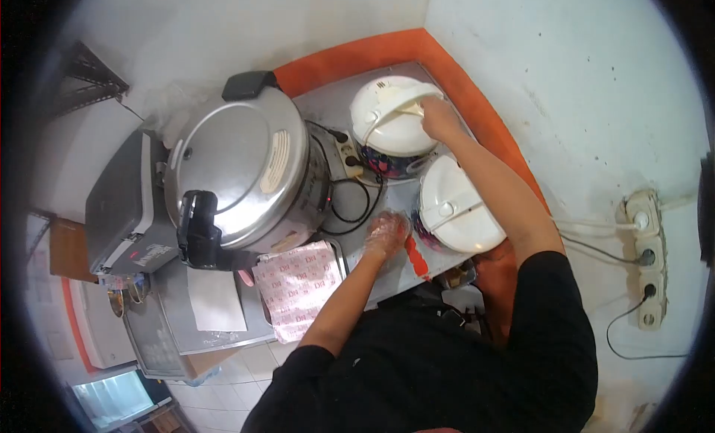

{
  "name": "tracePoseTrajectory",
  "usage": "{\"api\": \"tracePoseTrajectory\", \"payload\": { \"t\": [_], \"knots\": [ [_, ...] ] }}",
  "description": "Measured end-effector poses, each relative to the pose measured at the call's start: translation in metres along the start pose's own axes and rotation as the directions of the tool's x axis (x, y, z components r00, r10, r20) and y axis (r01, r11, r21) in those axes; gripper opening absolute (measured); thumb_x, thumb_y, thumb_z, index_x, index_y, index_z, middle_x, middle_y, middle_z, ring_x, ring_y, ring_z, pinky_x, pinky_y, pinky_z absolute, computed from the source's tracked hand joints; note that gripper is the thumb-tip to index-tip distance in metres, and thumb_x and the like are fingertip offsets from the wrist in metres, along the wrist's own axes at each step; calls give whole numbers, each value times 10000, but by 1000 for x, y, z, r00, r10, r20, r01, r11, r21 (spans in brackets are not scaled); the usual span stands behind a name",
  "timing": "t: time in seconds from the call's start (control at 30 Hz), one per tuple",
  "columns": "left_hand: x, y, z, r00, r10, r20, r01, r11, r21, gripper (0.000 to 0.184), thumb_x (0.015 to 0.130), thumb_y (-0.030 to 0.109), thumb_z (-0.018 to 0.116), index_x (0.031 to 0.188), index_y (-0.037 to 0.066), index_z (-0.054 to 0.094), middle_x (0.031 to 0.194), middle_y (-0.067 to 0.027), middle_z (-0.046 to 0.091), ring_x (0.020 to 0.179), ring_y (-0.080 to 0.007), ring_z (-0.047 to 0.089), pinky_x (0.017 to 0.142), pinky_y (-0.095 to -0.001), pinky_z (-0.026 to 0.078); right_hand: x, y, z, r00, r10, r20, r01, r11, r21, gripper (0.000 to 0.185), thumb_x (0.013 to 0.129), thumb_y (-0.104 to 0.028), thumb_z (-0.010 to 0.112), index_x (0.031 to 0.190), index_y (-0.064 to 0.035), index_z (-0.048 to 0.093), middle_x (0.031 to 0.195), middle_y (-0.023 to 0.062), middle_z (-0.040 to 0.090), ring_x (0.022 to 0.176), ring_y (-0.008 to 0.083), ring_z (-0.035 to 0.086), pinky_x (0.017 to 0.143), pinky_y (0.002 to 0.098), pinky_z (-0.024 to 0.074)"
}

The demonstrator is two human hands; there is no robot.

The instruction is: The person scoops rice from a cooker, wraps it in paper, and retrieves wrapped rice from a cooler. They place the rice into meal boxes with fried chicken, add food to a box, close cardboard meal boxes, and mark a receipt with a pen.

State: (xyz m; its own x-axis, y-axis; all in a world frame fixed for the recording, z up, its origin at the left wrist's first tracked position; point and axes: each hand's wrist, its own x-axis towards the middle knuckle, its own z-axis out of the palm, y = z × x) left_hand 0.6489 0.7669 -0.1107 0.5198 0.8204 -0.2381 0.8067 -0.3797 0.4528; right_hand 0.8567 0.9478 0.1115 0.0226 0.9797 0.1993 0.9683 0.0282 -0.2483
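Observation:
My right hand (pixel 441 120) is at the lid of the farther white-lidded rice cooker (pixel 395 139), its fingers curled at the raised carrying handle (pixel 406 98). The lid looks closed. My left hand (pixel 386 236), in a clear plastic glove, is low over the metal table, its fingers curled. Red-orange shows at its fingertips, but I cannot make out what they hold. Beside it a red-orange strip (pixel 417 257) lies near the table edge. A second white-lidded rice cooker (pixel 462 209) stands to the right of my left hand, below my right forearm.
A large steel rice cooker (pixel 231 172) with black handles stands at left. Printed wrapping paper (pixel 299 288) lies on a tray in front of it. Black cables (pixel 350 202) and a power strip (pixel 348 156) lie between the cookers. Wall sockets (pixel 646 258) are at right.

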Motion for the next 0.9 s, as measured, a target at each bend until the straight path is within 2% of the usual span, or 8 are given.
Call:
{"api": "tracePoseTrajectory", "payload": {
  "t": [0.13,0.27,0.4,0.57,0.67,0.73,0.8,0.9],
  "knots": [
    [-54,9,-91,970,-111,-216,0,889,-458,613,729,299,784,1251,78,552,1273,-163,553,1163,-371,551,984,-443,469,14,33,-27,895,-35,444,117,981,-158,247,769,-44,606,1002,-10,682,1026,213,670,994,376,644,865,467,506],
    [-88,-12,-116,878,-239,-415,-18,850,-527,705,694,273,830,1292,54,530,1290,-179,561,1174,-333,569,998,-412,464,29,17,-78,889,-84,449,194,959,-205,237,783,-94,617,997,-24,691,1040,203,671,993,367,646,850,458,508],
    [-97,-7,-136,856,-315,-409,-125,642,-756,757,710,250,843,1339,16,494,1217,-159,621,1096,-243,613,961,-361,475,78,-23,-28,822,-569,-4,562,812,157,329,768,-334,732,958,-66,716,999,159,694,931,341,661,776,428,517],
    [-85,13,-170,883,-338,-326,-131,489,-862,677,729,109,823,1317,22,499,1082,-76,643,953,-154,623,860,-311,526,96,-78,-8,762,-347,546,447,893,-56,612,687,-619,748,970,-77,734,871,136,708,818,320,682,701,433,523],
    [-77,-2,-155,896,-365,-251,-101,384,-918,693,728,85,828,1328,32,485,1073,-67,633,947,-159,618,851,-313,529,105,-71,-10,718,-366,592,440,898,21,582,708,-599,739,917,-56,745,879,134,714,815,322,683,698,425,526],
    [-71,-15,-143,873,-370,-318,-130,452,-882,723,731,83,829,1353,44,462,1099,-70,617,960,-168,612,864,-320,526,117,-39,-9,819,-503,275,475,864,165,616,712,-610,734,934,-36,743,904,142,711,844,291,676,729,383,525],
    [-70,-17,-145,894,-376,-245,-127,313,-941,747,732,92,831,1371,55,446,1120,-72,607,976,-171,605,874,-322,522,126,-51,-107,759,-69,647,-35,989,146,639,773,-600,698,1059,-29,715,988,118,711,922,216,655,823,347,507],
    [-60,-29,-140,919,-345,-193,-144,162,-976,774,739,105,828,1396,75,420,1143,-71,591,1001,-173,591,884,-322,516,151,53,-113,922,-55,382,-270,615,740,562,902,-476,634,1228,-18,627,1148,84,658,1025,181,614,941,323,458]
  ]
}}
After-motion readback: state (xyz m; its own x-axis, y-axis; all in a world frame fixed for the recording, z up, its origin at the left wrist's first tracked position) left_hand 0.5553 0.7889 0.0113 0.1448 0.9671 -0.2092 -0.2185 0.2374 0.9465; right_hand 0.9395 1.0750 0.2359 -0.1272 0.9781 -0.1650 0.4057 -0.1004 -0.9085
